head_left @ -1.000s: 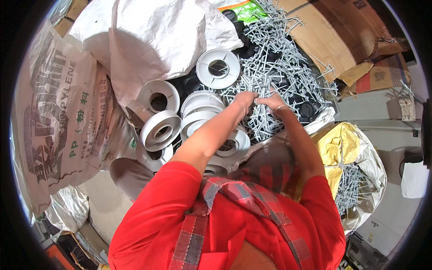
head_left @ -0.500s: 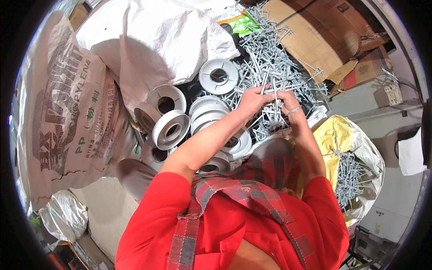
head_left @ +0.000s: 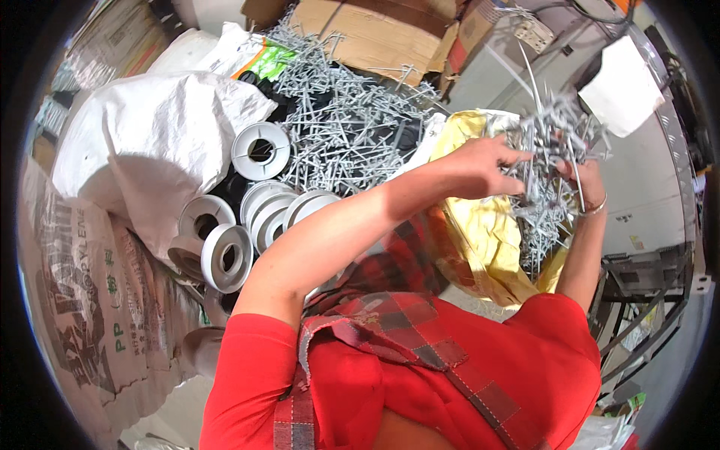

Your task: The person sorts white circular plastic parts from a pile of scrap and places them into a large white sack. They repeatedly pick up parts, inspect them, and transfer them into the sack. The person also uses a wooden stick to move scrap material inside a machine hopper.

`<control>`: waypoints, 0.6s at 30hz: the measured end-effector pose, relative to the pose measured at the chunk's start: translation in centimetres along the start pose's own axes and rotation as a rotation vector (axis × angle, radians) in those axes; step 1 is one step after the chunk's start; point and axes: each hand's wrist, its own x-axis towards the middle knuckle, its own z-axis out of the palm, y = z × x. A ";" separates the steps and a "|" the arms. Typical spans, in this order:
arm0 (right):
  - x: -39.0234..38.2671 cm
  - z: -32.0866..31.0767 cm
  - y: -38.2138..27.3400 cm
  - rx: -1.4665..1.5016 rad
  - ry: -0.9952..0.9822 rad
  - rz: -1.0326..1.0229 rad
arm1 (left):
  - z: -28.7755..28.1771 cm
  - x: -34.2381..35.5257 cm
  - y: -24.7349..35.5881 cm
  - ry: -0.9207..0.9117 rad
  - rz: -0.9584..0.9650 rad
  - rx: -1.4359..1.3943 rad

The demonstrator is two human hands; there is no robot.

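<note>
Over the yellow-and-white woven bag (head_left: pixel 480 232) at the right, a loose cluster of thin grey plastic stick-like pieces (head_left: pixel 551 131) is between my hands, its upper part blurred by motion. My left hand (head_left: pixel 487 169) is open at the cluster's left side, with fingers spread. My right hand (head_left: pixel 589 184) is at its right side, thumb apart from the fingers and open; some fingertips are hidden behind the pieces. More grey pieces (head_left: pixel 538 236) fill the bag's mouth below. A large heap of the same pieces (head_left: pixel 352 120) lies left of my hands.
Several white flanged plastic rings (head_left: pixel 260 151) lie left of the heap. White woven sacks (head_left: pixel 150 135) stand or slump at the left. Cardboard (head_left: pixel 367 34) borders the heap at the back. A grey cabinet (head_left: pixel 641 199) stands to the right, near a hanging white sheet (head_left: pixel 621 86).
Both hands have moved right, from the big heap to the bag, along with a bunch of grey pieces. My fingers have spread apart, and the view has turned right.
</note>
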 end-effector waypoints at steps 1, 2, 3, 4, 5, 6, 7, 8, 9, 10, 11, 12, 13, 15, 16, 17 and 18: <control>-0.5 -3.2 2.0 -0.166 0.032 0.090 | 0.3 -0.2 -0.7 -0.028 0.003 0.082; -0.7 -7.3 5.6 -0.490 0.069 0.259 | 0.5 -0.6 -1.9 -0.062 0.002 0.165; -1.5 -11.5 9.7 -0.929 0.065 0.260 | 1.1 -1.1 -3.9 -0.083 -0.034 0.130; -2.3 -15.6 13.9 -1.363 0.060 0.270 | 1.4 -2.0 -5.4 -0.094 -0.078 0.098; -1.9 -14.7 13.4 -1.275 0.211 0.293 | 0.6 -4.0 -5.3 -0.074 -0.153 0.069; -2.5 -13.6 12.9 -1.184 0.369 0.332 | 0.0 -5.8 -4.9 -0.069 -0.221 0.036; -2.6 -13.7 13.3 -1.034 0.412 0.338 | -0.5 -6.7 -4.5 -0.072 -0.331 0.095; -2.4 -13.5 13.8 -0.880 0.457 0.338 | -1.0 -7.2 -4.4 -0.074 -0.440 0.160; -2.0 -9.3 10.9 -1.146 0.280 0.455 | -1.1 -8.6 -5.7 0.025 -0.466 0.043; -2.2 -7.4 10.3 -1.191 0.147 0.540 | -0.8 -9.8 -7.7 0.121 -0.475 -0.083; -2.2 -7.8 12.2 -1.180 0.168 0.534 | -0.5 -10.2 -8.9 0.214 -0.474 -0.217; -2.4 -8.6 15.6 -1.173 0.200 0.537 | 0.1 -9.4 -9.0 0.249 -0.516 -0.379; -2.7 -9.8 19.6 -1.069 0.297 0.480 | 1.1 -8.4 -8.9 0.290 -0.568 -0.537; -2.4 -10.0 22.9 -0.836 0.421 0.415 | 3.1 -6.6 -9.8 0.252 -0.769 -0.755; -1.9 -10.3 23.9 -0.830 0.443 0.346 | 4.9 -5.5 -12.0 0.193 -0.784 -0.767; -1.2 -10.1 24.1 -0.833 0.477 0.374 | 6.7 -4.4 -12.5 0.249 -0.814 -0.722; -0.6 -9.3 23.8 -0.840 0.514 0.406 | 8.3 -3.8 -13.0 0.298 -0.842 -0.679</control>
